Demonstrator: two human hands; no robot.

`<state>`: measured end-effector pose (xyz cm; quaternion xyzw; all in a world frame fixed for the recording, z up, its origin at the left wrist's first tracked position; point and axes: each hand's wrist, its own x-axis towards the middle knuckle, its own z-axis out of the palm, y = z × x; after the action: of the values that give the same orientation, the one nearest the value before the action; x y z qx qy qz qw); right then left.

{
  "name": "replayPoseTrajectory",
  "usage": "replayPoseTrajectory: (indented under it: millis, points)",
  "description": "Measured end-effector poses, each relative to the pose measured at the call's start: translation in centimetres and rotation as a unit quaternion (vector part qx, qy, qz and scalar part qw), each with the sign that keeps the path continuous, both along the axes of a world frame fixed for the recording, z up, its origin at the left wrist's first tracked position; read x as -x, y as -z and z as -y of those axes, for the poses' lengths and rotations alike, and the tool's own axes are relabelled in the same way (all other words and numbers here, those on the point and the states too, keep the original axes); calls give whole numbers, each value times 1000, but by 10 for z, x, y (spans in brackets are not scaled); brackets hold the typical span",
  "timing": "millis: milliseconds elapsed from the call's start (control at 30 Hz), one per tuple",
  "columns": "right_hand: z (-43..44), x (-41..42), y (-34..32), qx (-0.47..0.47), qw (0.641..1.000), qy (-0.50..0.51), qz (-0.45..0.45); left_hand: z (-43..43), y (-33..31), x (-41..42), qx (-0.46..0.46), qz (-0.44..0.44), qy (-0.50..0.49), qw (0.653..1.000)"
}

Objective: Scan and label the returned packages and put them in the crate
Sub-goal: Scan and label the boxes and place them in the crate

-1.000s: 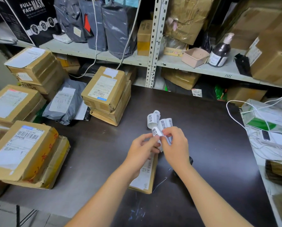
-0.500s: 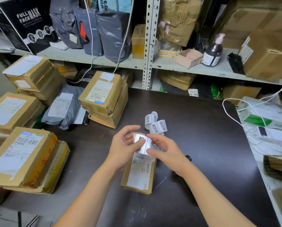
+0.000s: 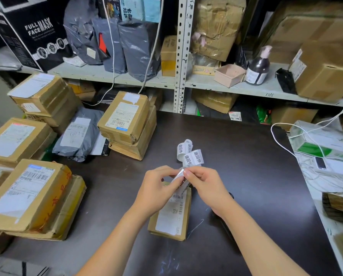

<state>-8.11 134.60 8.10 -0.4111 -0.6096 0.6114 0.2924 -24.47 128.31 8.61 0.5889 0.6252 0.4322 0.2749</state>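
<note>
Left hand [image 3: 156, 188] tightens from a loose hold to a pinch on the label strip [image 3: 190, 156]; right hand [image 3: 206, 186] pinches it too. Likely peeling a label for the package [image 3: 172, 218] on the table [image 3: 246, 156] beneath them.

Two bare forearms come in from below, the left forearm [image 3: 114, 242] from 7 o'clock and the right forearm [image 3: 256, 242] from 5 o'clock, both slender and uncovered to the frame's edge. The left hand [image 3: 156, 188] and right hand [image 3: 204, 186] are bare, with short fingernails.
</note>
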Motion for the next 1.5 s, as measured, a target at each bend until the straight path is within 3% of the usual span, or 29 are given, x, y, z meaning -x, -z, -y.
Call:
replayPoseTrajectory:
  millis: [367, 533, 733, 933, 967, 1033, 1100, 1167, 1233, 1400, 1500]
  points:
    - [-9, -5, 3, -79, 993, -25, 82, -10, 2, 3, 55, 93, 24, 994]
    - [-21, -11, 13, -63, 992, 1, 109, -14, 9, 2, 65, 187, -109, 974]
    - [-54, -33, 30, -22, 971, 148, 189, -3, 7, 14, 20, 215, -136, 967]
    - [-58, -34, 28, -57, 893, 330, 300, 17, 0, 20, 24, 347, -76, 934]
    - [-53, -30, 25, -76, 897, 321, 295, 20, -1, 21, 29, 361, -69, 930]
    - [-37, -18, 12, -62, 946, 247, 198, 27, -2, 23, 39, 380, -52, 923]
    - [-12, -4, -4, 62, 993, 94, 44, 33, -3, 23, 48, 404, -25, 913]
    - [12, 4, -15, 199, 977, -12, -71, 40, -2, 23, 61, 425, 2, 903]
    - [26, 8, -18, 233, 968, -36, -89, 45, 0, 24, 80, 434, 17, 897]
    - [50, 5, -11, 187, 981, 49, -22, 58, 7, 30, 141, 457, 4, 878]
    - [68, 2, 1, 172, 981, 89, 23, 66, 15, 22, 144, 379, -60, 912]
